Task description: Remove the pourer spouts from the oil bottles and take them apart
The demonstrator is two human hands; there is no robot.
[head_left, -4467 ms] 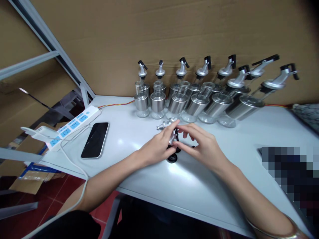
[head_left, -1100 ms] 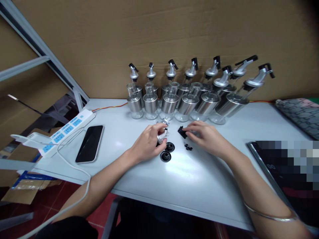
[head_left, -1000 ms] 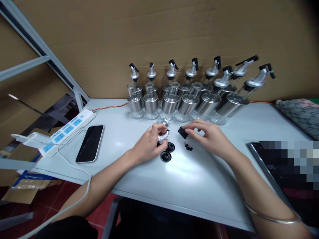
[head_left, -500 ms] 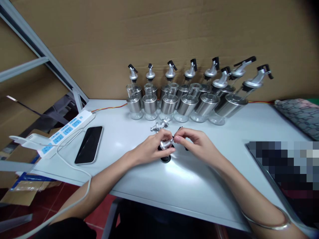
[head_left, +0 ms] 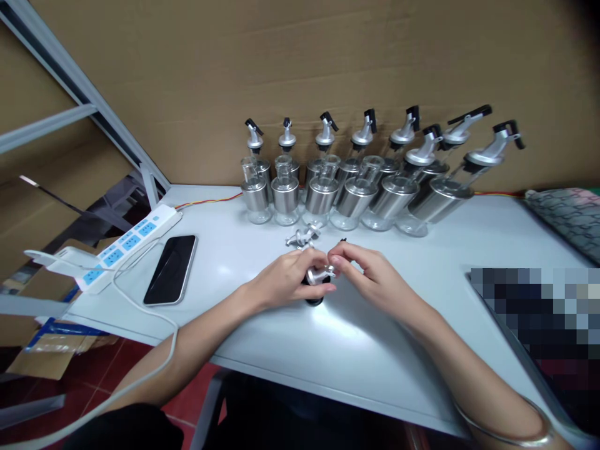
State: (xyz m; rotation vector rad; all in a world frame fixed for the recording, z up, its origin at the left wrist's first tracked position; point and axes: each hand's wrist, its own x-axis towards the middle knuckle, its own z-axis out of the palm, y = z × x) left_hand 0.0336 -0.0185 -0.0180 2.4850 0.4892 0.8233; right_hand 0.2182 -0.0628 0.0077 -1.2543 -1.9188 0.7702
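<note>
My left hand (head_left: 284,281) is closed around a silver pourer spout (head_left: 319,275), low over the table. At the spout's narrow tip, the fingertips of my right hand (head_left: 377,275) are pinched together; whatever sits between them is too small or hidden to name. Black parts (head_left: 315,301) show beneath my left fingers, mostly covered. Just beyond my left hand lie loose silver spout pieces (head_left: 304,235). A small black piece (head_left: 344,240) peeks out behind my right fingers.
Two rows of glass-and-steel bottles (head_left: 322,195) stand at the back, several topped with black-levered spouts (head_left: 403,128). On the left lie a phone (head_left: 170,270) and a power strip (head_left: 134,244) with a white cable (head_left: 174,344) crossing my left arm. A patterned cloth (head_left: 562,215) is at right.
The spout in my left hand has tilted slightly, and my right fingertips have shifted a little at its tip. The whole view has moved slightly.
</note>
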